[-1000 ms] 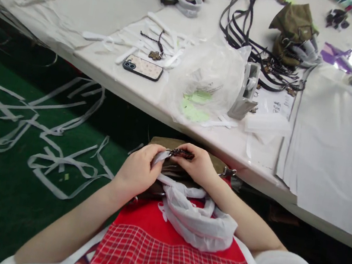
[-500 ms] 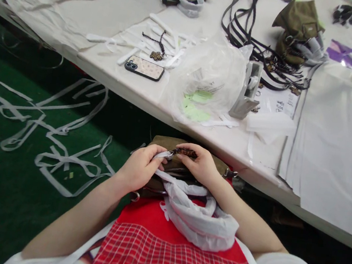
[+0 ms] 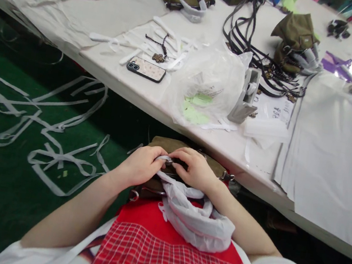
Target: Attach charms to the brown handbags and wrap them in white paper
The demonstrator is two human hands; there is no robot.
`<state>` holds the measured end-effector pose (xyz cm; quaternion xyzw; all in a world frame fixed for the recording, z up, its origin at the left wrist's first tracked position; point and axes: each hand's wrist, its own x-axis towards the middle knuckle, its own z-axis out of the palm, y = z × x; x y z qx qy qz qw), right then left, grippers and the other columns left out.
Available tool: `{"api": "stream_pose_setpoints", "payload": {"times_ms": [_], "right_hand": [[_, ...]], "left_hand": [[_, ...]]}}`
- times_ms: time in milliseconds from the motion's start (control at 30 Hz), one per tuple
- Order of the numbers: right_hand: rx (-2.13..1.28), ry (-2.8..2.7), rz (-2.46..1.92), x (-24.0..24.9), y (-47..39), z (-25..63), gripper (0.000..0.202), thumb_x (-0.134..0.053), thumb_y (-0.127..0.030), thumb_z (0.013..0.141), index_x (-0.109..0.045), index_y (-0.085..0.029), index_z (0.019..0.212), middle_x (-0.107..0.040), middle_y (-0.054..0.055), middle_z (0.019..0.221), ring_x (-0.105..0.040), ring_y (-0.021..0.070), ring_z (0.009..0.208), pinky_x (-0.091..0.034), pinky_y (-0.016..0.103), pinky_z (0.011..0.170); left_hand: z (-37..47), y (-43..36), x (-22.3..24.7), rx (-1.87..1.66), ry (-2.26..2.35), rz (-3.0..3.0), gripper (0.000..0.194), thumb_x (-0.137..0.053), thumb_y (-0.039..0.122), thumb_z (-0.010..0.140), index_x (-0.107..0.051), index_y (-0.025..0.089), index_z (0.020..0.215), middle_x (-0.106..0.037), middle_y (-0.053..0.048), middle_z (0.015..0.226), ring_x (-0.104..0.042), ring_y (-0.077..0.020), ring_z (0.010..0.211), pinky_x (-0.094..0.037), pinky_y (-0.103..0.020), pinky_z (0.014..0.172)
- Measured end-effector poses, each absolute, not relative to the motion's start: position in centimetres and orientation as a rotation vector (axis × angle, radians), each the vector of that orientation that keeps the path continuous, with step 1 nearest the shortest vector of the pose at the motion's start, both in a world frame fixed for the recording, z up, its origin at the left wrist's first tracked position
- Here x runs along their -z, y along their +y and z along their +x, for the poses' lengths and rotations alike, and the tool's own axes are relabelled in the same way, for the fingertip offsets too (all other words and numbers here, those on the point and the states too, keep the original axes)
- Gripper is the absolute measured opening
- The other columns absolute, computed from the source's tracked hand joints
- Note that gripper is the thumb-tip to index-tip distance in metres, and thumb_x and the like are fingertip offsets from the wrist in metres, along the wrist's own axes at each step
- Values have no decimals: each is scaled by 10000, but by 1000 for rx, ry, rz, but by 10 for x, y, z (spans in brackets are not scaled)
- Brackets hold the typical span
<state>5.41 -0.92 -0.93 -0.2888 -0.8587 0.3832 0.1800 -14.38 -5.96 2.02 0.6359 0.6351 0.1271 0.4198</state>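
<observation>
An olive-brown bag (image 3: 174, 144) rests on my lap against the table edge, its handle wrapped in white paper (image 3: 202, 223) that droops over my red apron. My left hand (image 3: 141, 164) is closed, pinching a narrow wrapped end of the handle. Beside its fingertips shows a small metal ring (image 3: 169, 160). From the other side, my right hand (image 3: 195, 169) curls its fingers and thumb about that ring, with the fingertips of both hands nearly touching. Whatever else lies within the right fingers is hidden. A metal clip (image 3: 228, 176) shows at the bag's right end.
On the table (image 3: 101, 78) lie a phone (image 3: 146, 69), a braided charm (image 3: 159, 56), a clear plastic bag (image 3: 212, 80), a grey holder (image 3: 245, 98) and black straps (image 3: 243, 28). More olive bags (image 3: 294, 33) stand behind. White strips (image 3: 60, 159) litter the green floor.
My right hand has moved left to meet my left hand at the ring. The brown patterned piece it held is now out of sight. The view has shifted slightly.
</observation>
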Motion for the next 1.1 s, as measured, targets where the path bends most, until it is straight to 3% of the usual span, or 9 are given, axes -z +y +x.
{"api": "stream_pose_setpoints", "payload": {"times_ms": [133, 267, 400, 700, 1100], "right_hand": [[-1030, -2543, -869, 7, -7, 53, 86, -601, -238, 913, -658, -192, 957, -666, 50, 922, -606, 188, 885, -460, 316, 823], [-1050, -2619, -833, 8, -6, 53, 82, -574, -233, 935, -641, -195, 965, -663, 50, 912, -601, 187, 880, -449, 307, 812], [-1151, -2525, -834, 13, -6, 54, 70, -575, -232, 935, -637, -202, 941, -658, 33, 891, -601, 175, 850, -449, 294, 798], [-1535, -2288, -817, 21, -1, 56, 80, -566, -257, 922, -624, -204, 905, -636, -6, 873, -574, 144, 818, -441, 255, 768], [-1445, -2418, -828, 19, -5, 51, 79, -540, -223, 917, -617, -210, 906, -634, 3, 877, -575, 147, 823, -446, 272, 786]], "left_hand": [[-143, -61, -18, -346, 1613, 1611, 253, -451, 236, 887, -675, 186, 992, -741, -40, 933, -676, -201, 865, -497, -282, 734], [-140, -64, -13, -400, 1652, 1662, 257, -468, 233, 878, -680, 194, 1019, -724, -41, 1001, -659, -210, 945, -493, -310, 832], [-141, -64, -10, -579, 1582, 1747, 298, -484, 122, 808, -677, 188, 1026, -687, -44, 1062, -619, -197, 1031, -469, -301, 928], [-142, -61, -20, -395, 1516, 1839, 243, -505, 156, 857, -703, 170, 998, -715, -66, 1009, -645, -204, 957, -476, -304, 876], [-139, -62, -16, -393, 1656, 1727, 285, -472, 186, 856, -740, 187, 951, -744, -57, 973, -668, -209, 927, -480, -294, 836]]}}
